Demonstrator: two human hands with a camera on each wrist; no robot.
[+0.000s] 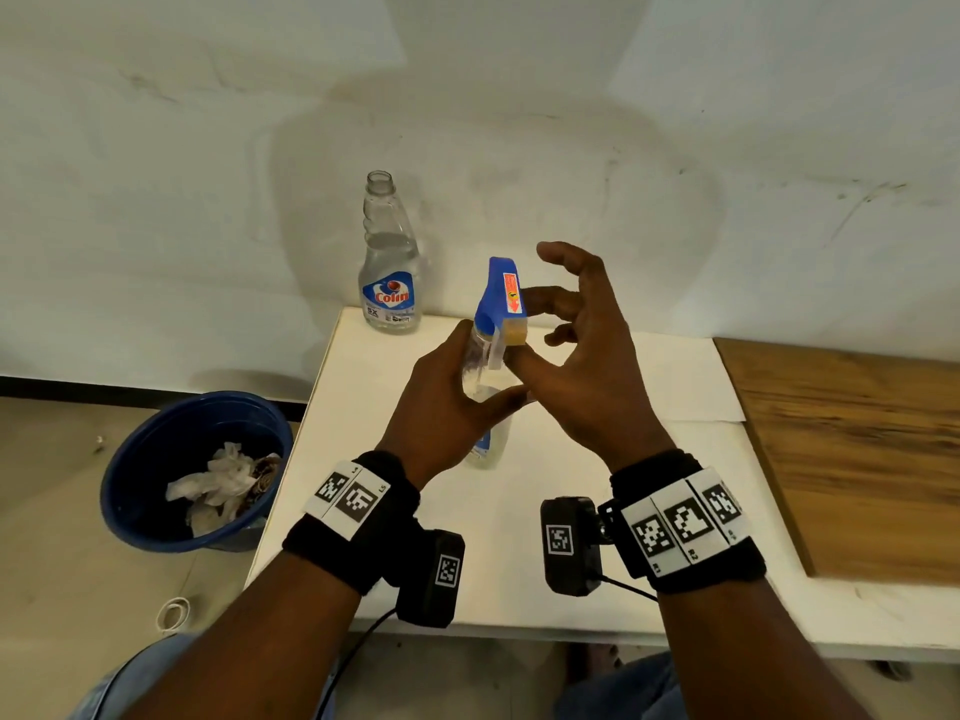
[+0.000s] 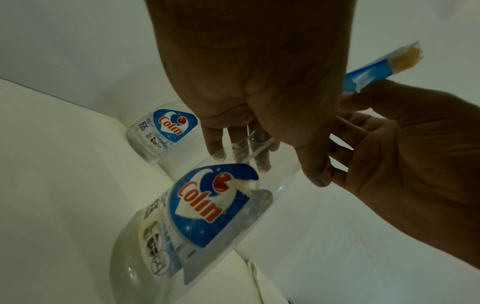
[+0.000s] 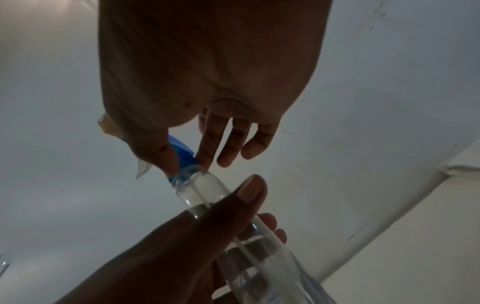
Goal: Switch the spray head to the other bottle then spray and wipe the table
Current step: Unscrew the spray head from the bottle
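My left hand (image 1: 447, 407) grips a clear Colin bottle (image 1: 485, 439) around its upper body and holds it tilted just above the white table (image 1: 519, 563). A blue spray head (image 1: 501, 298) sits on its neck. My right hand (image 1: 576, 345) pinches the spray head's collar (image 3: 183, 152) between thumb and index finger, the other fingers spread. In the left wrist view the held bottle (image 2: 207, 205) fills the foreground. A second Colin bottle (image 1: 389, 262) stands uncapped at the table's far left corner, partly filled with clear liquid.
A blue bin (image 1: 156, 449) holding crumpled tissue stands on the floor left of the table. A wooden board (image 1: 857, 449) lies along the table's right side. A pale wall (image 1: 675, 174) rises right behind the table.
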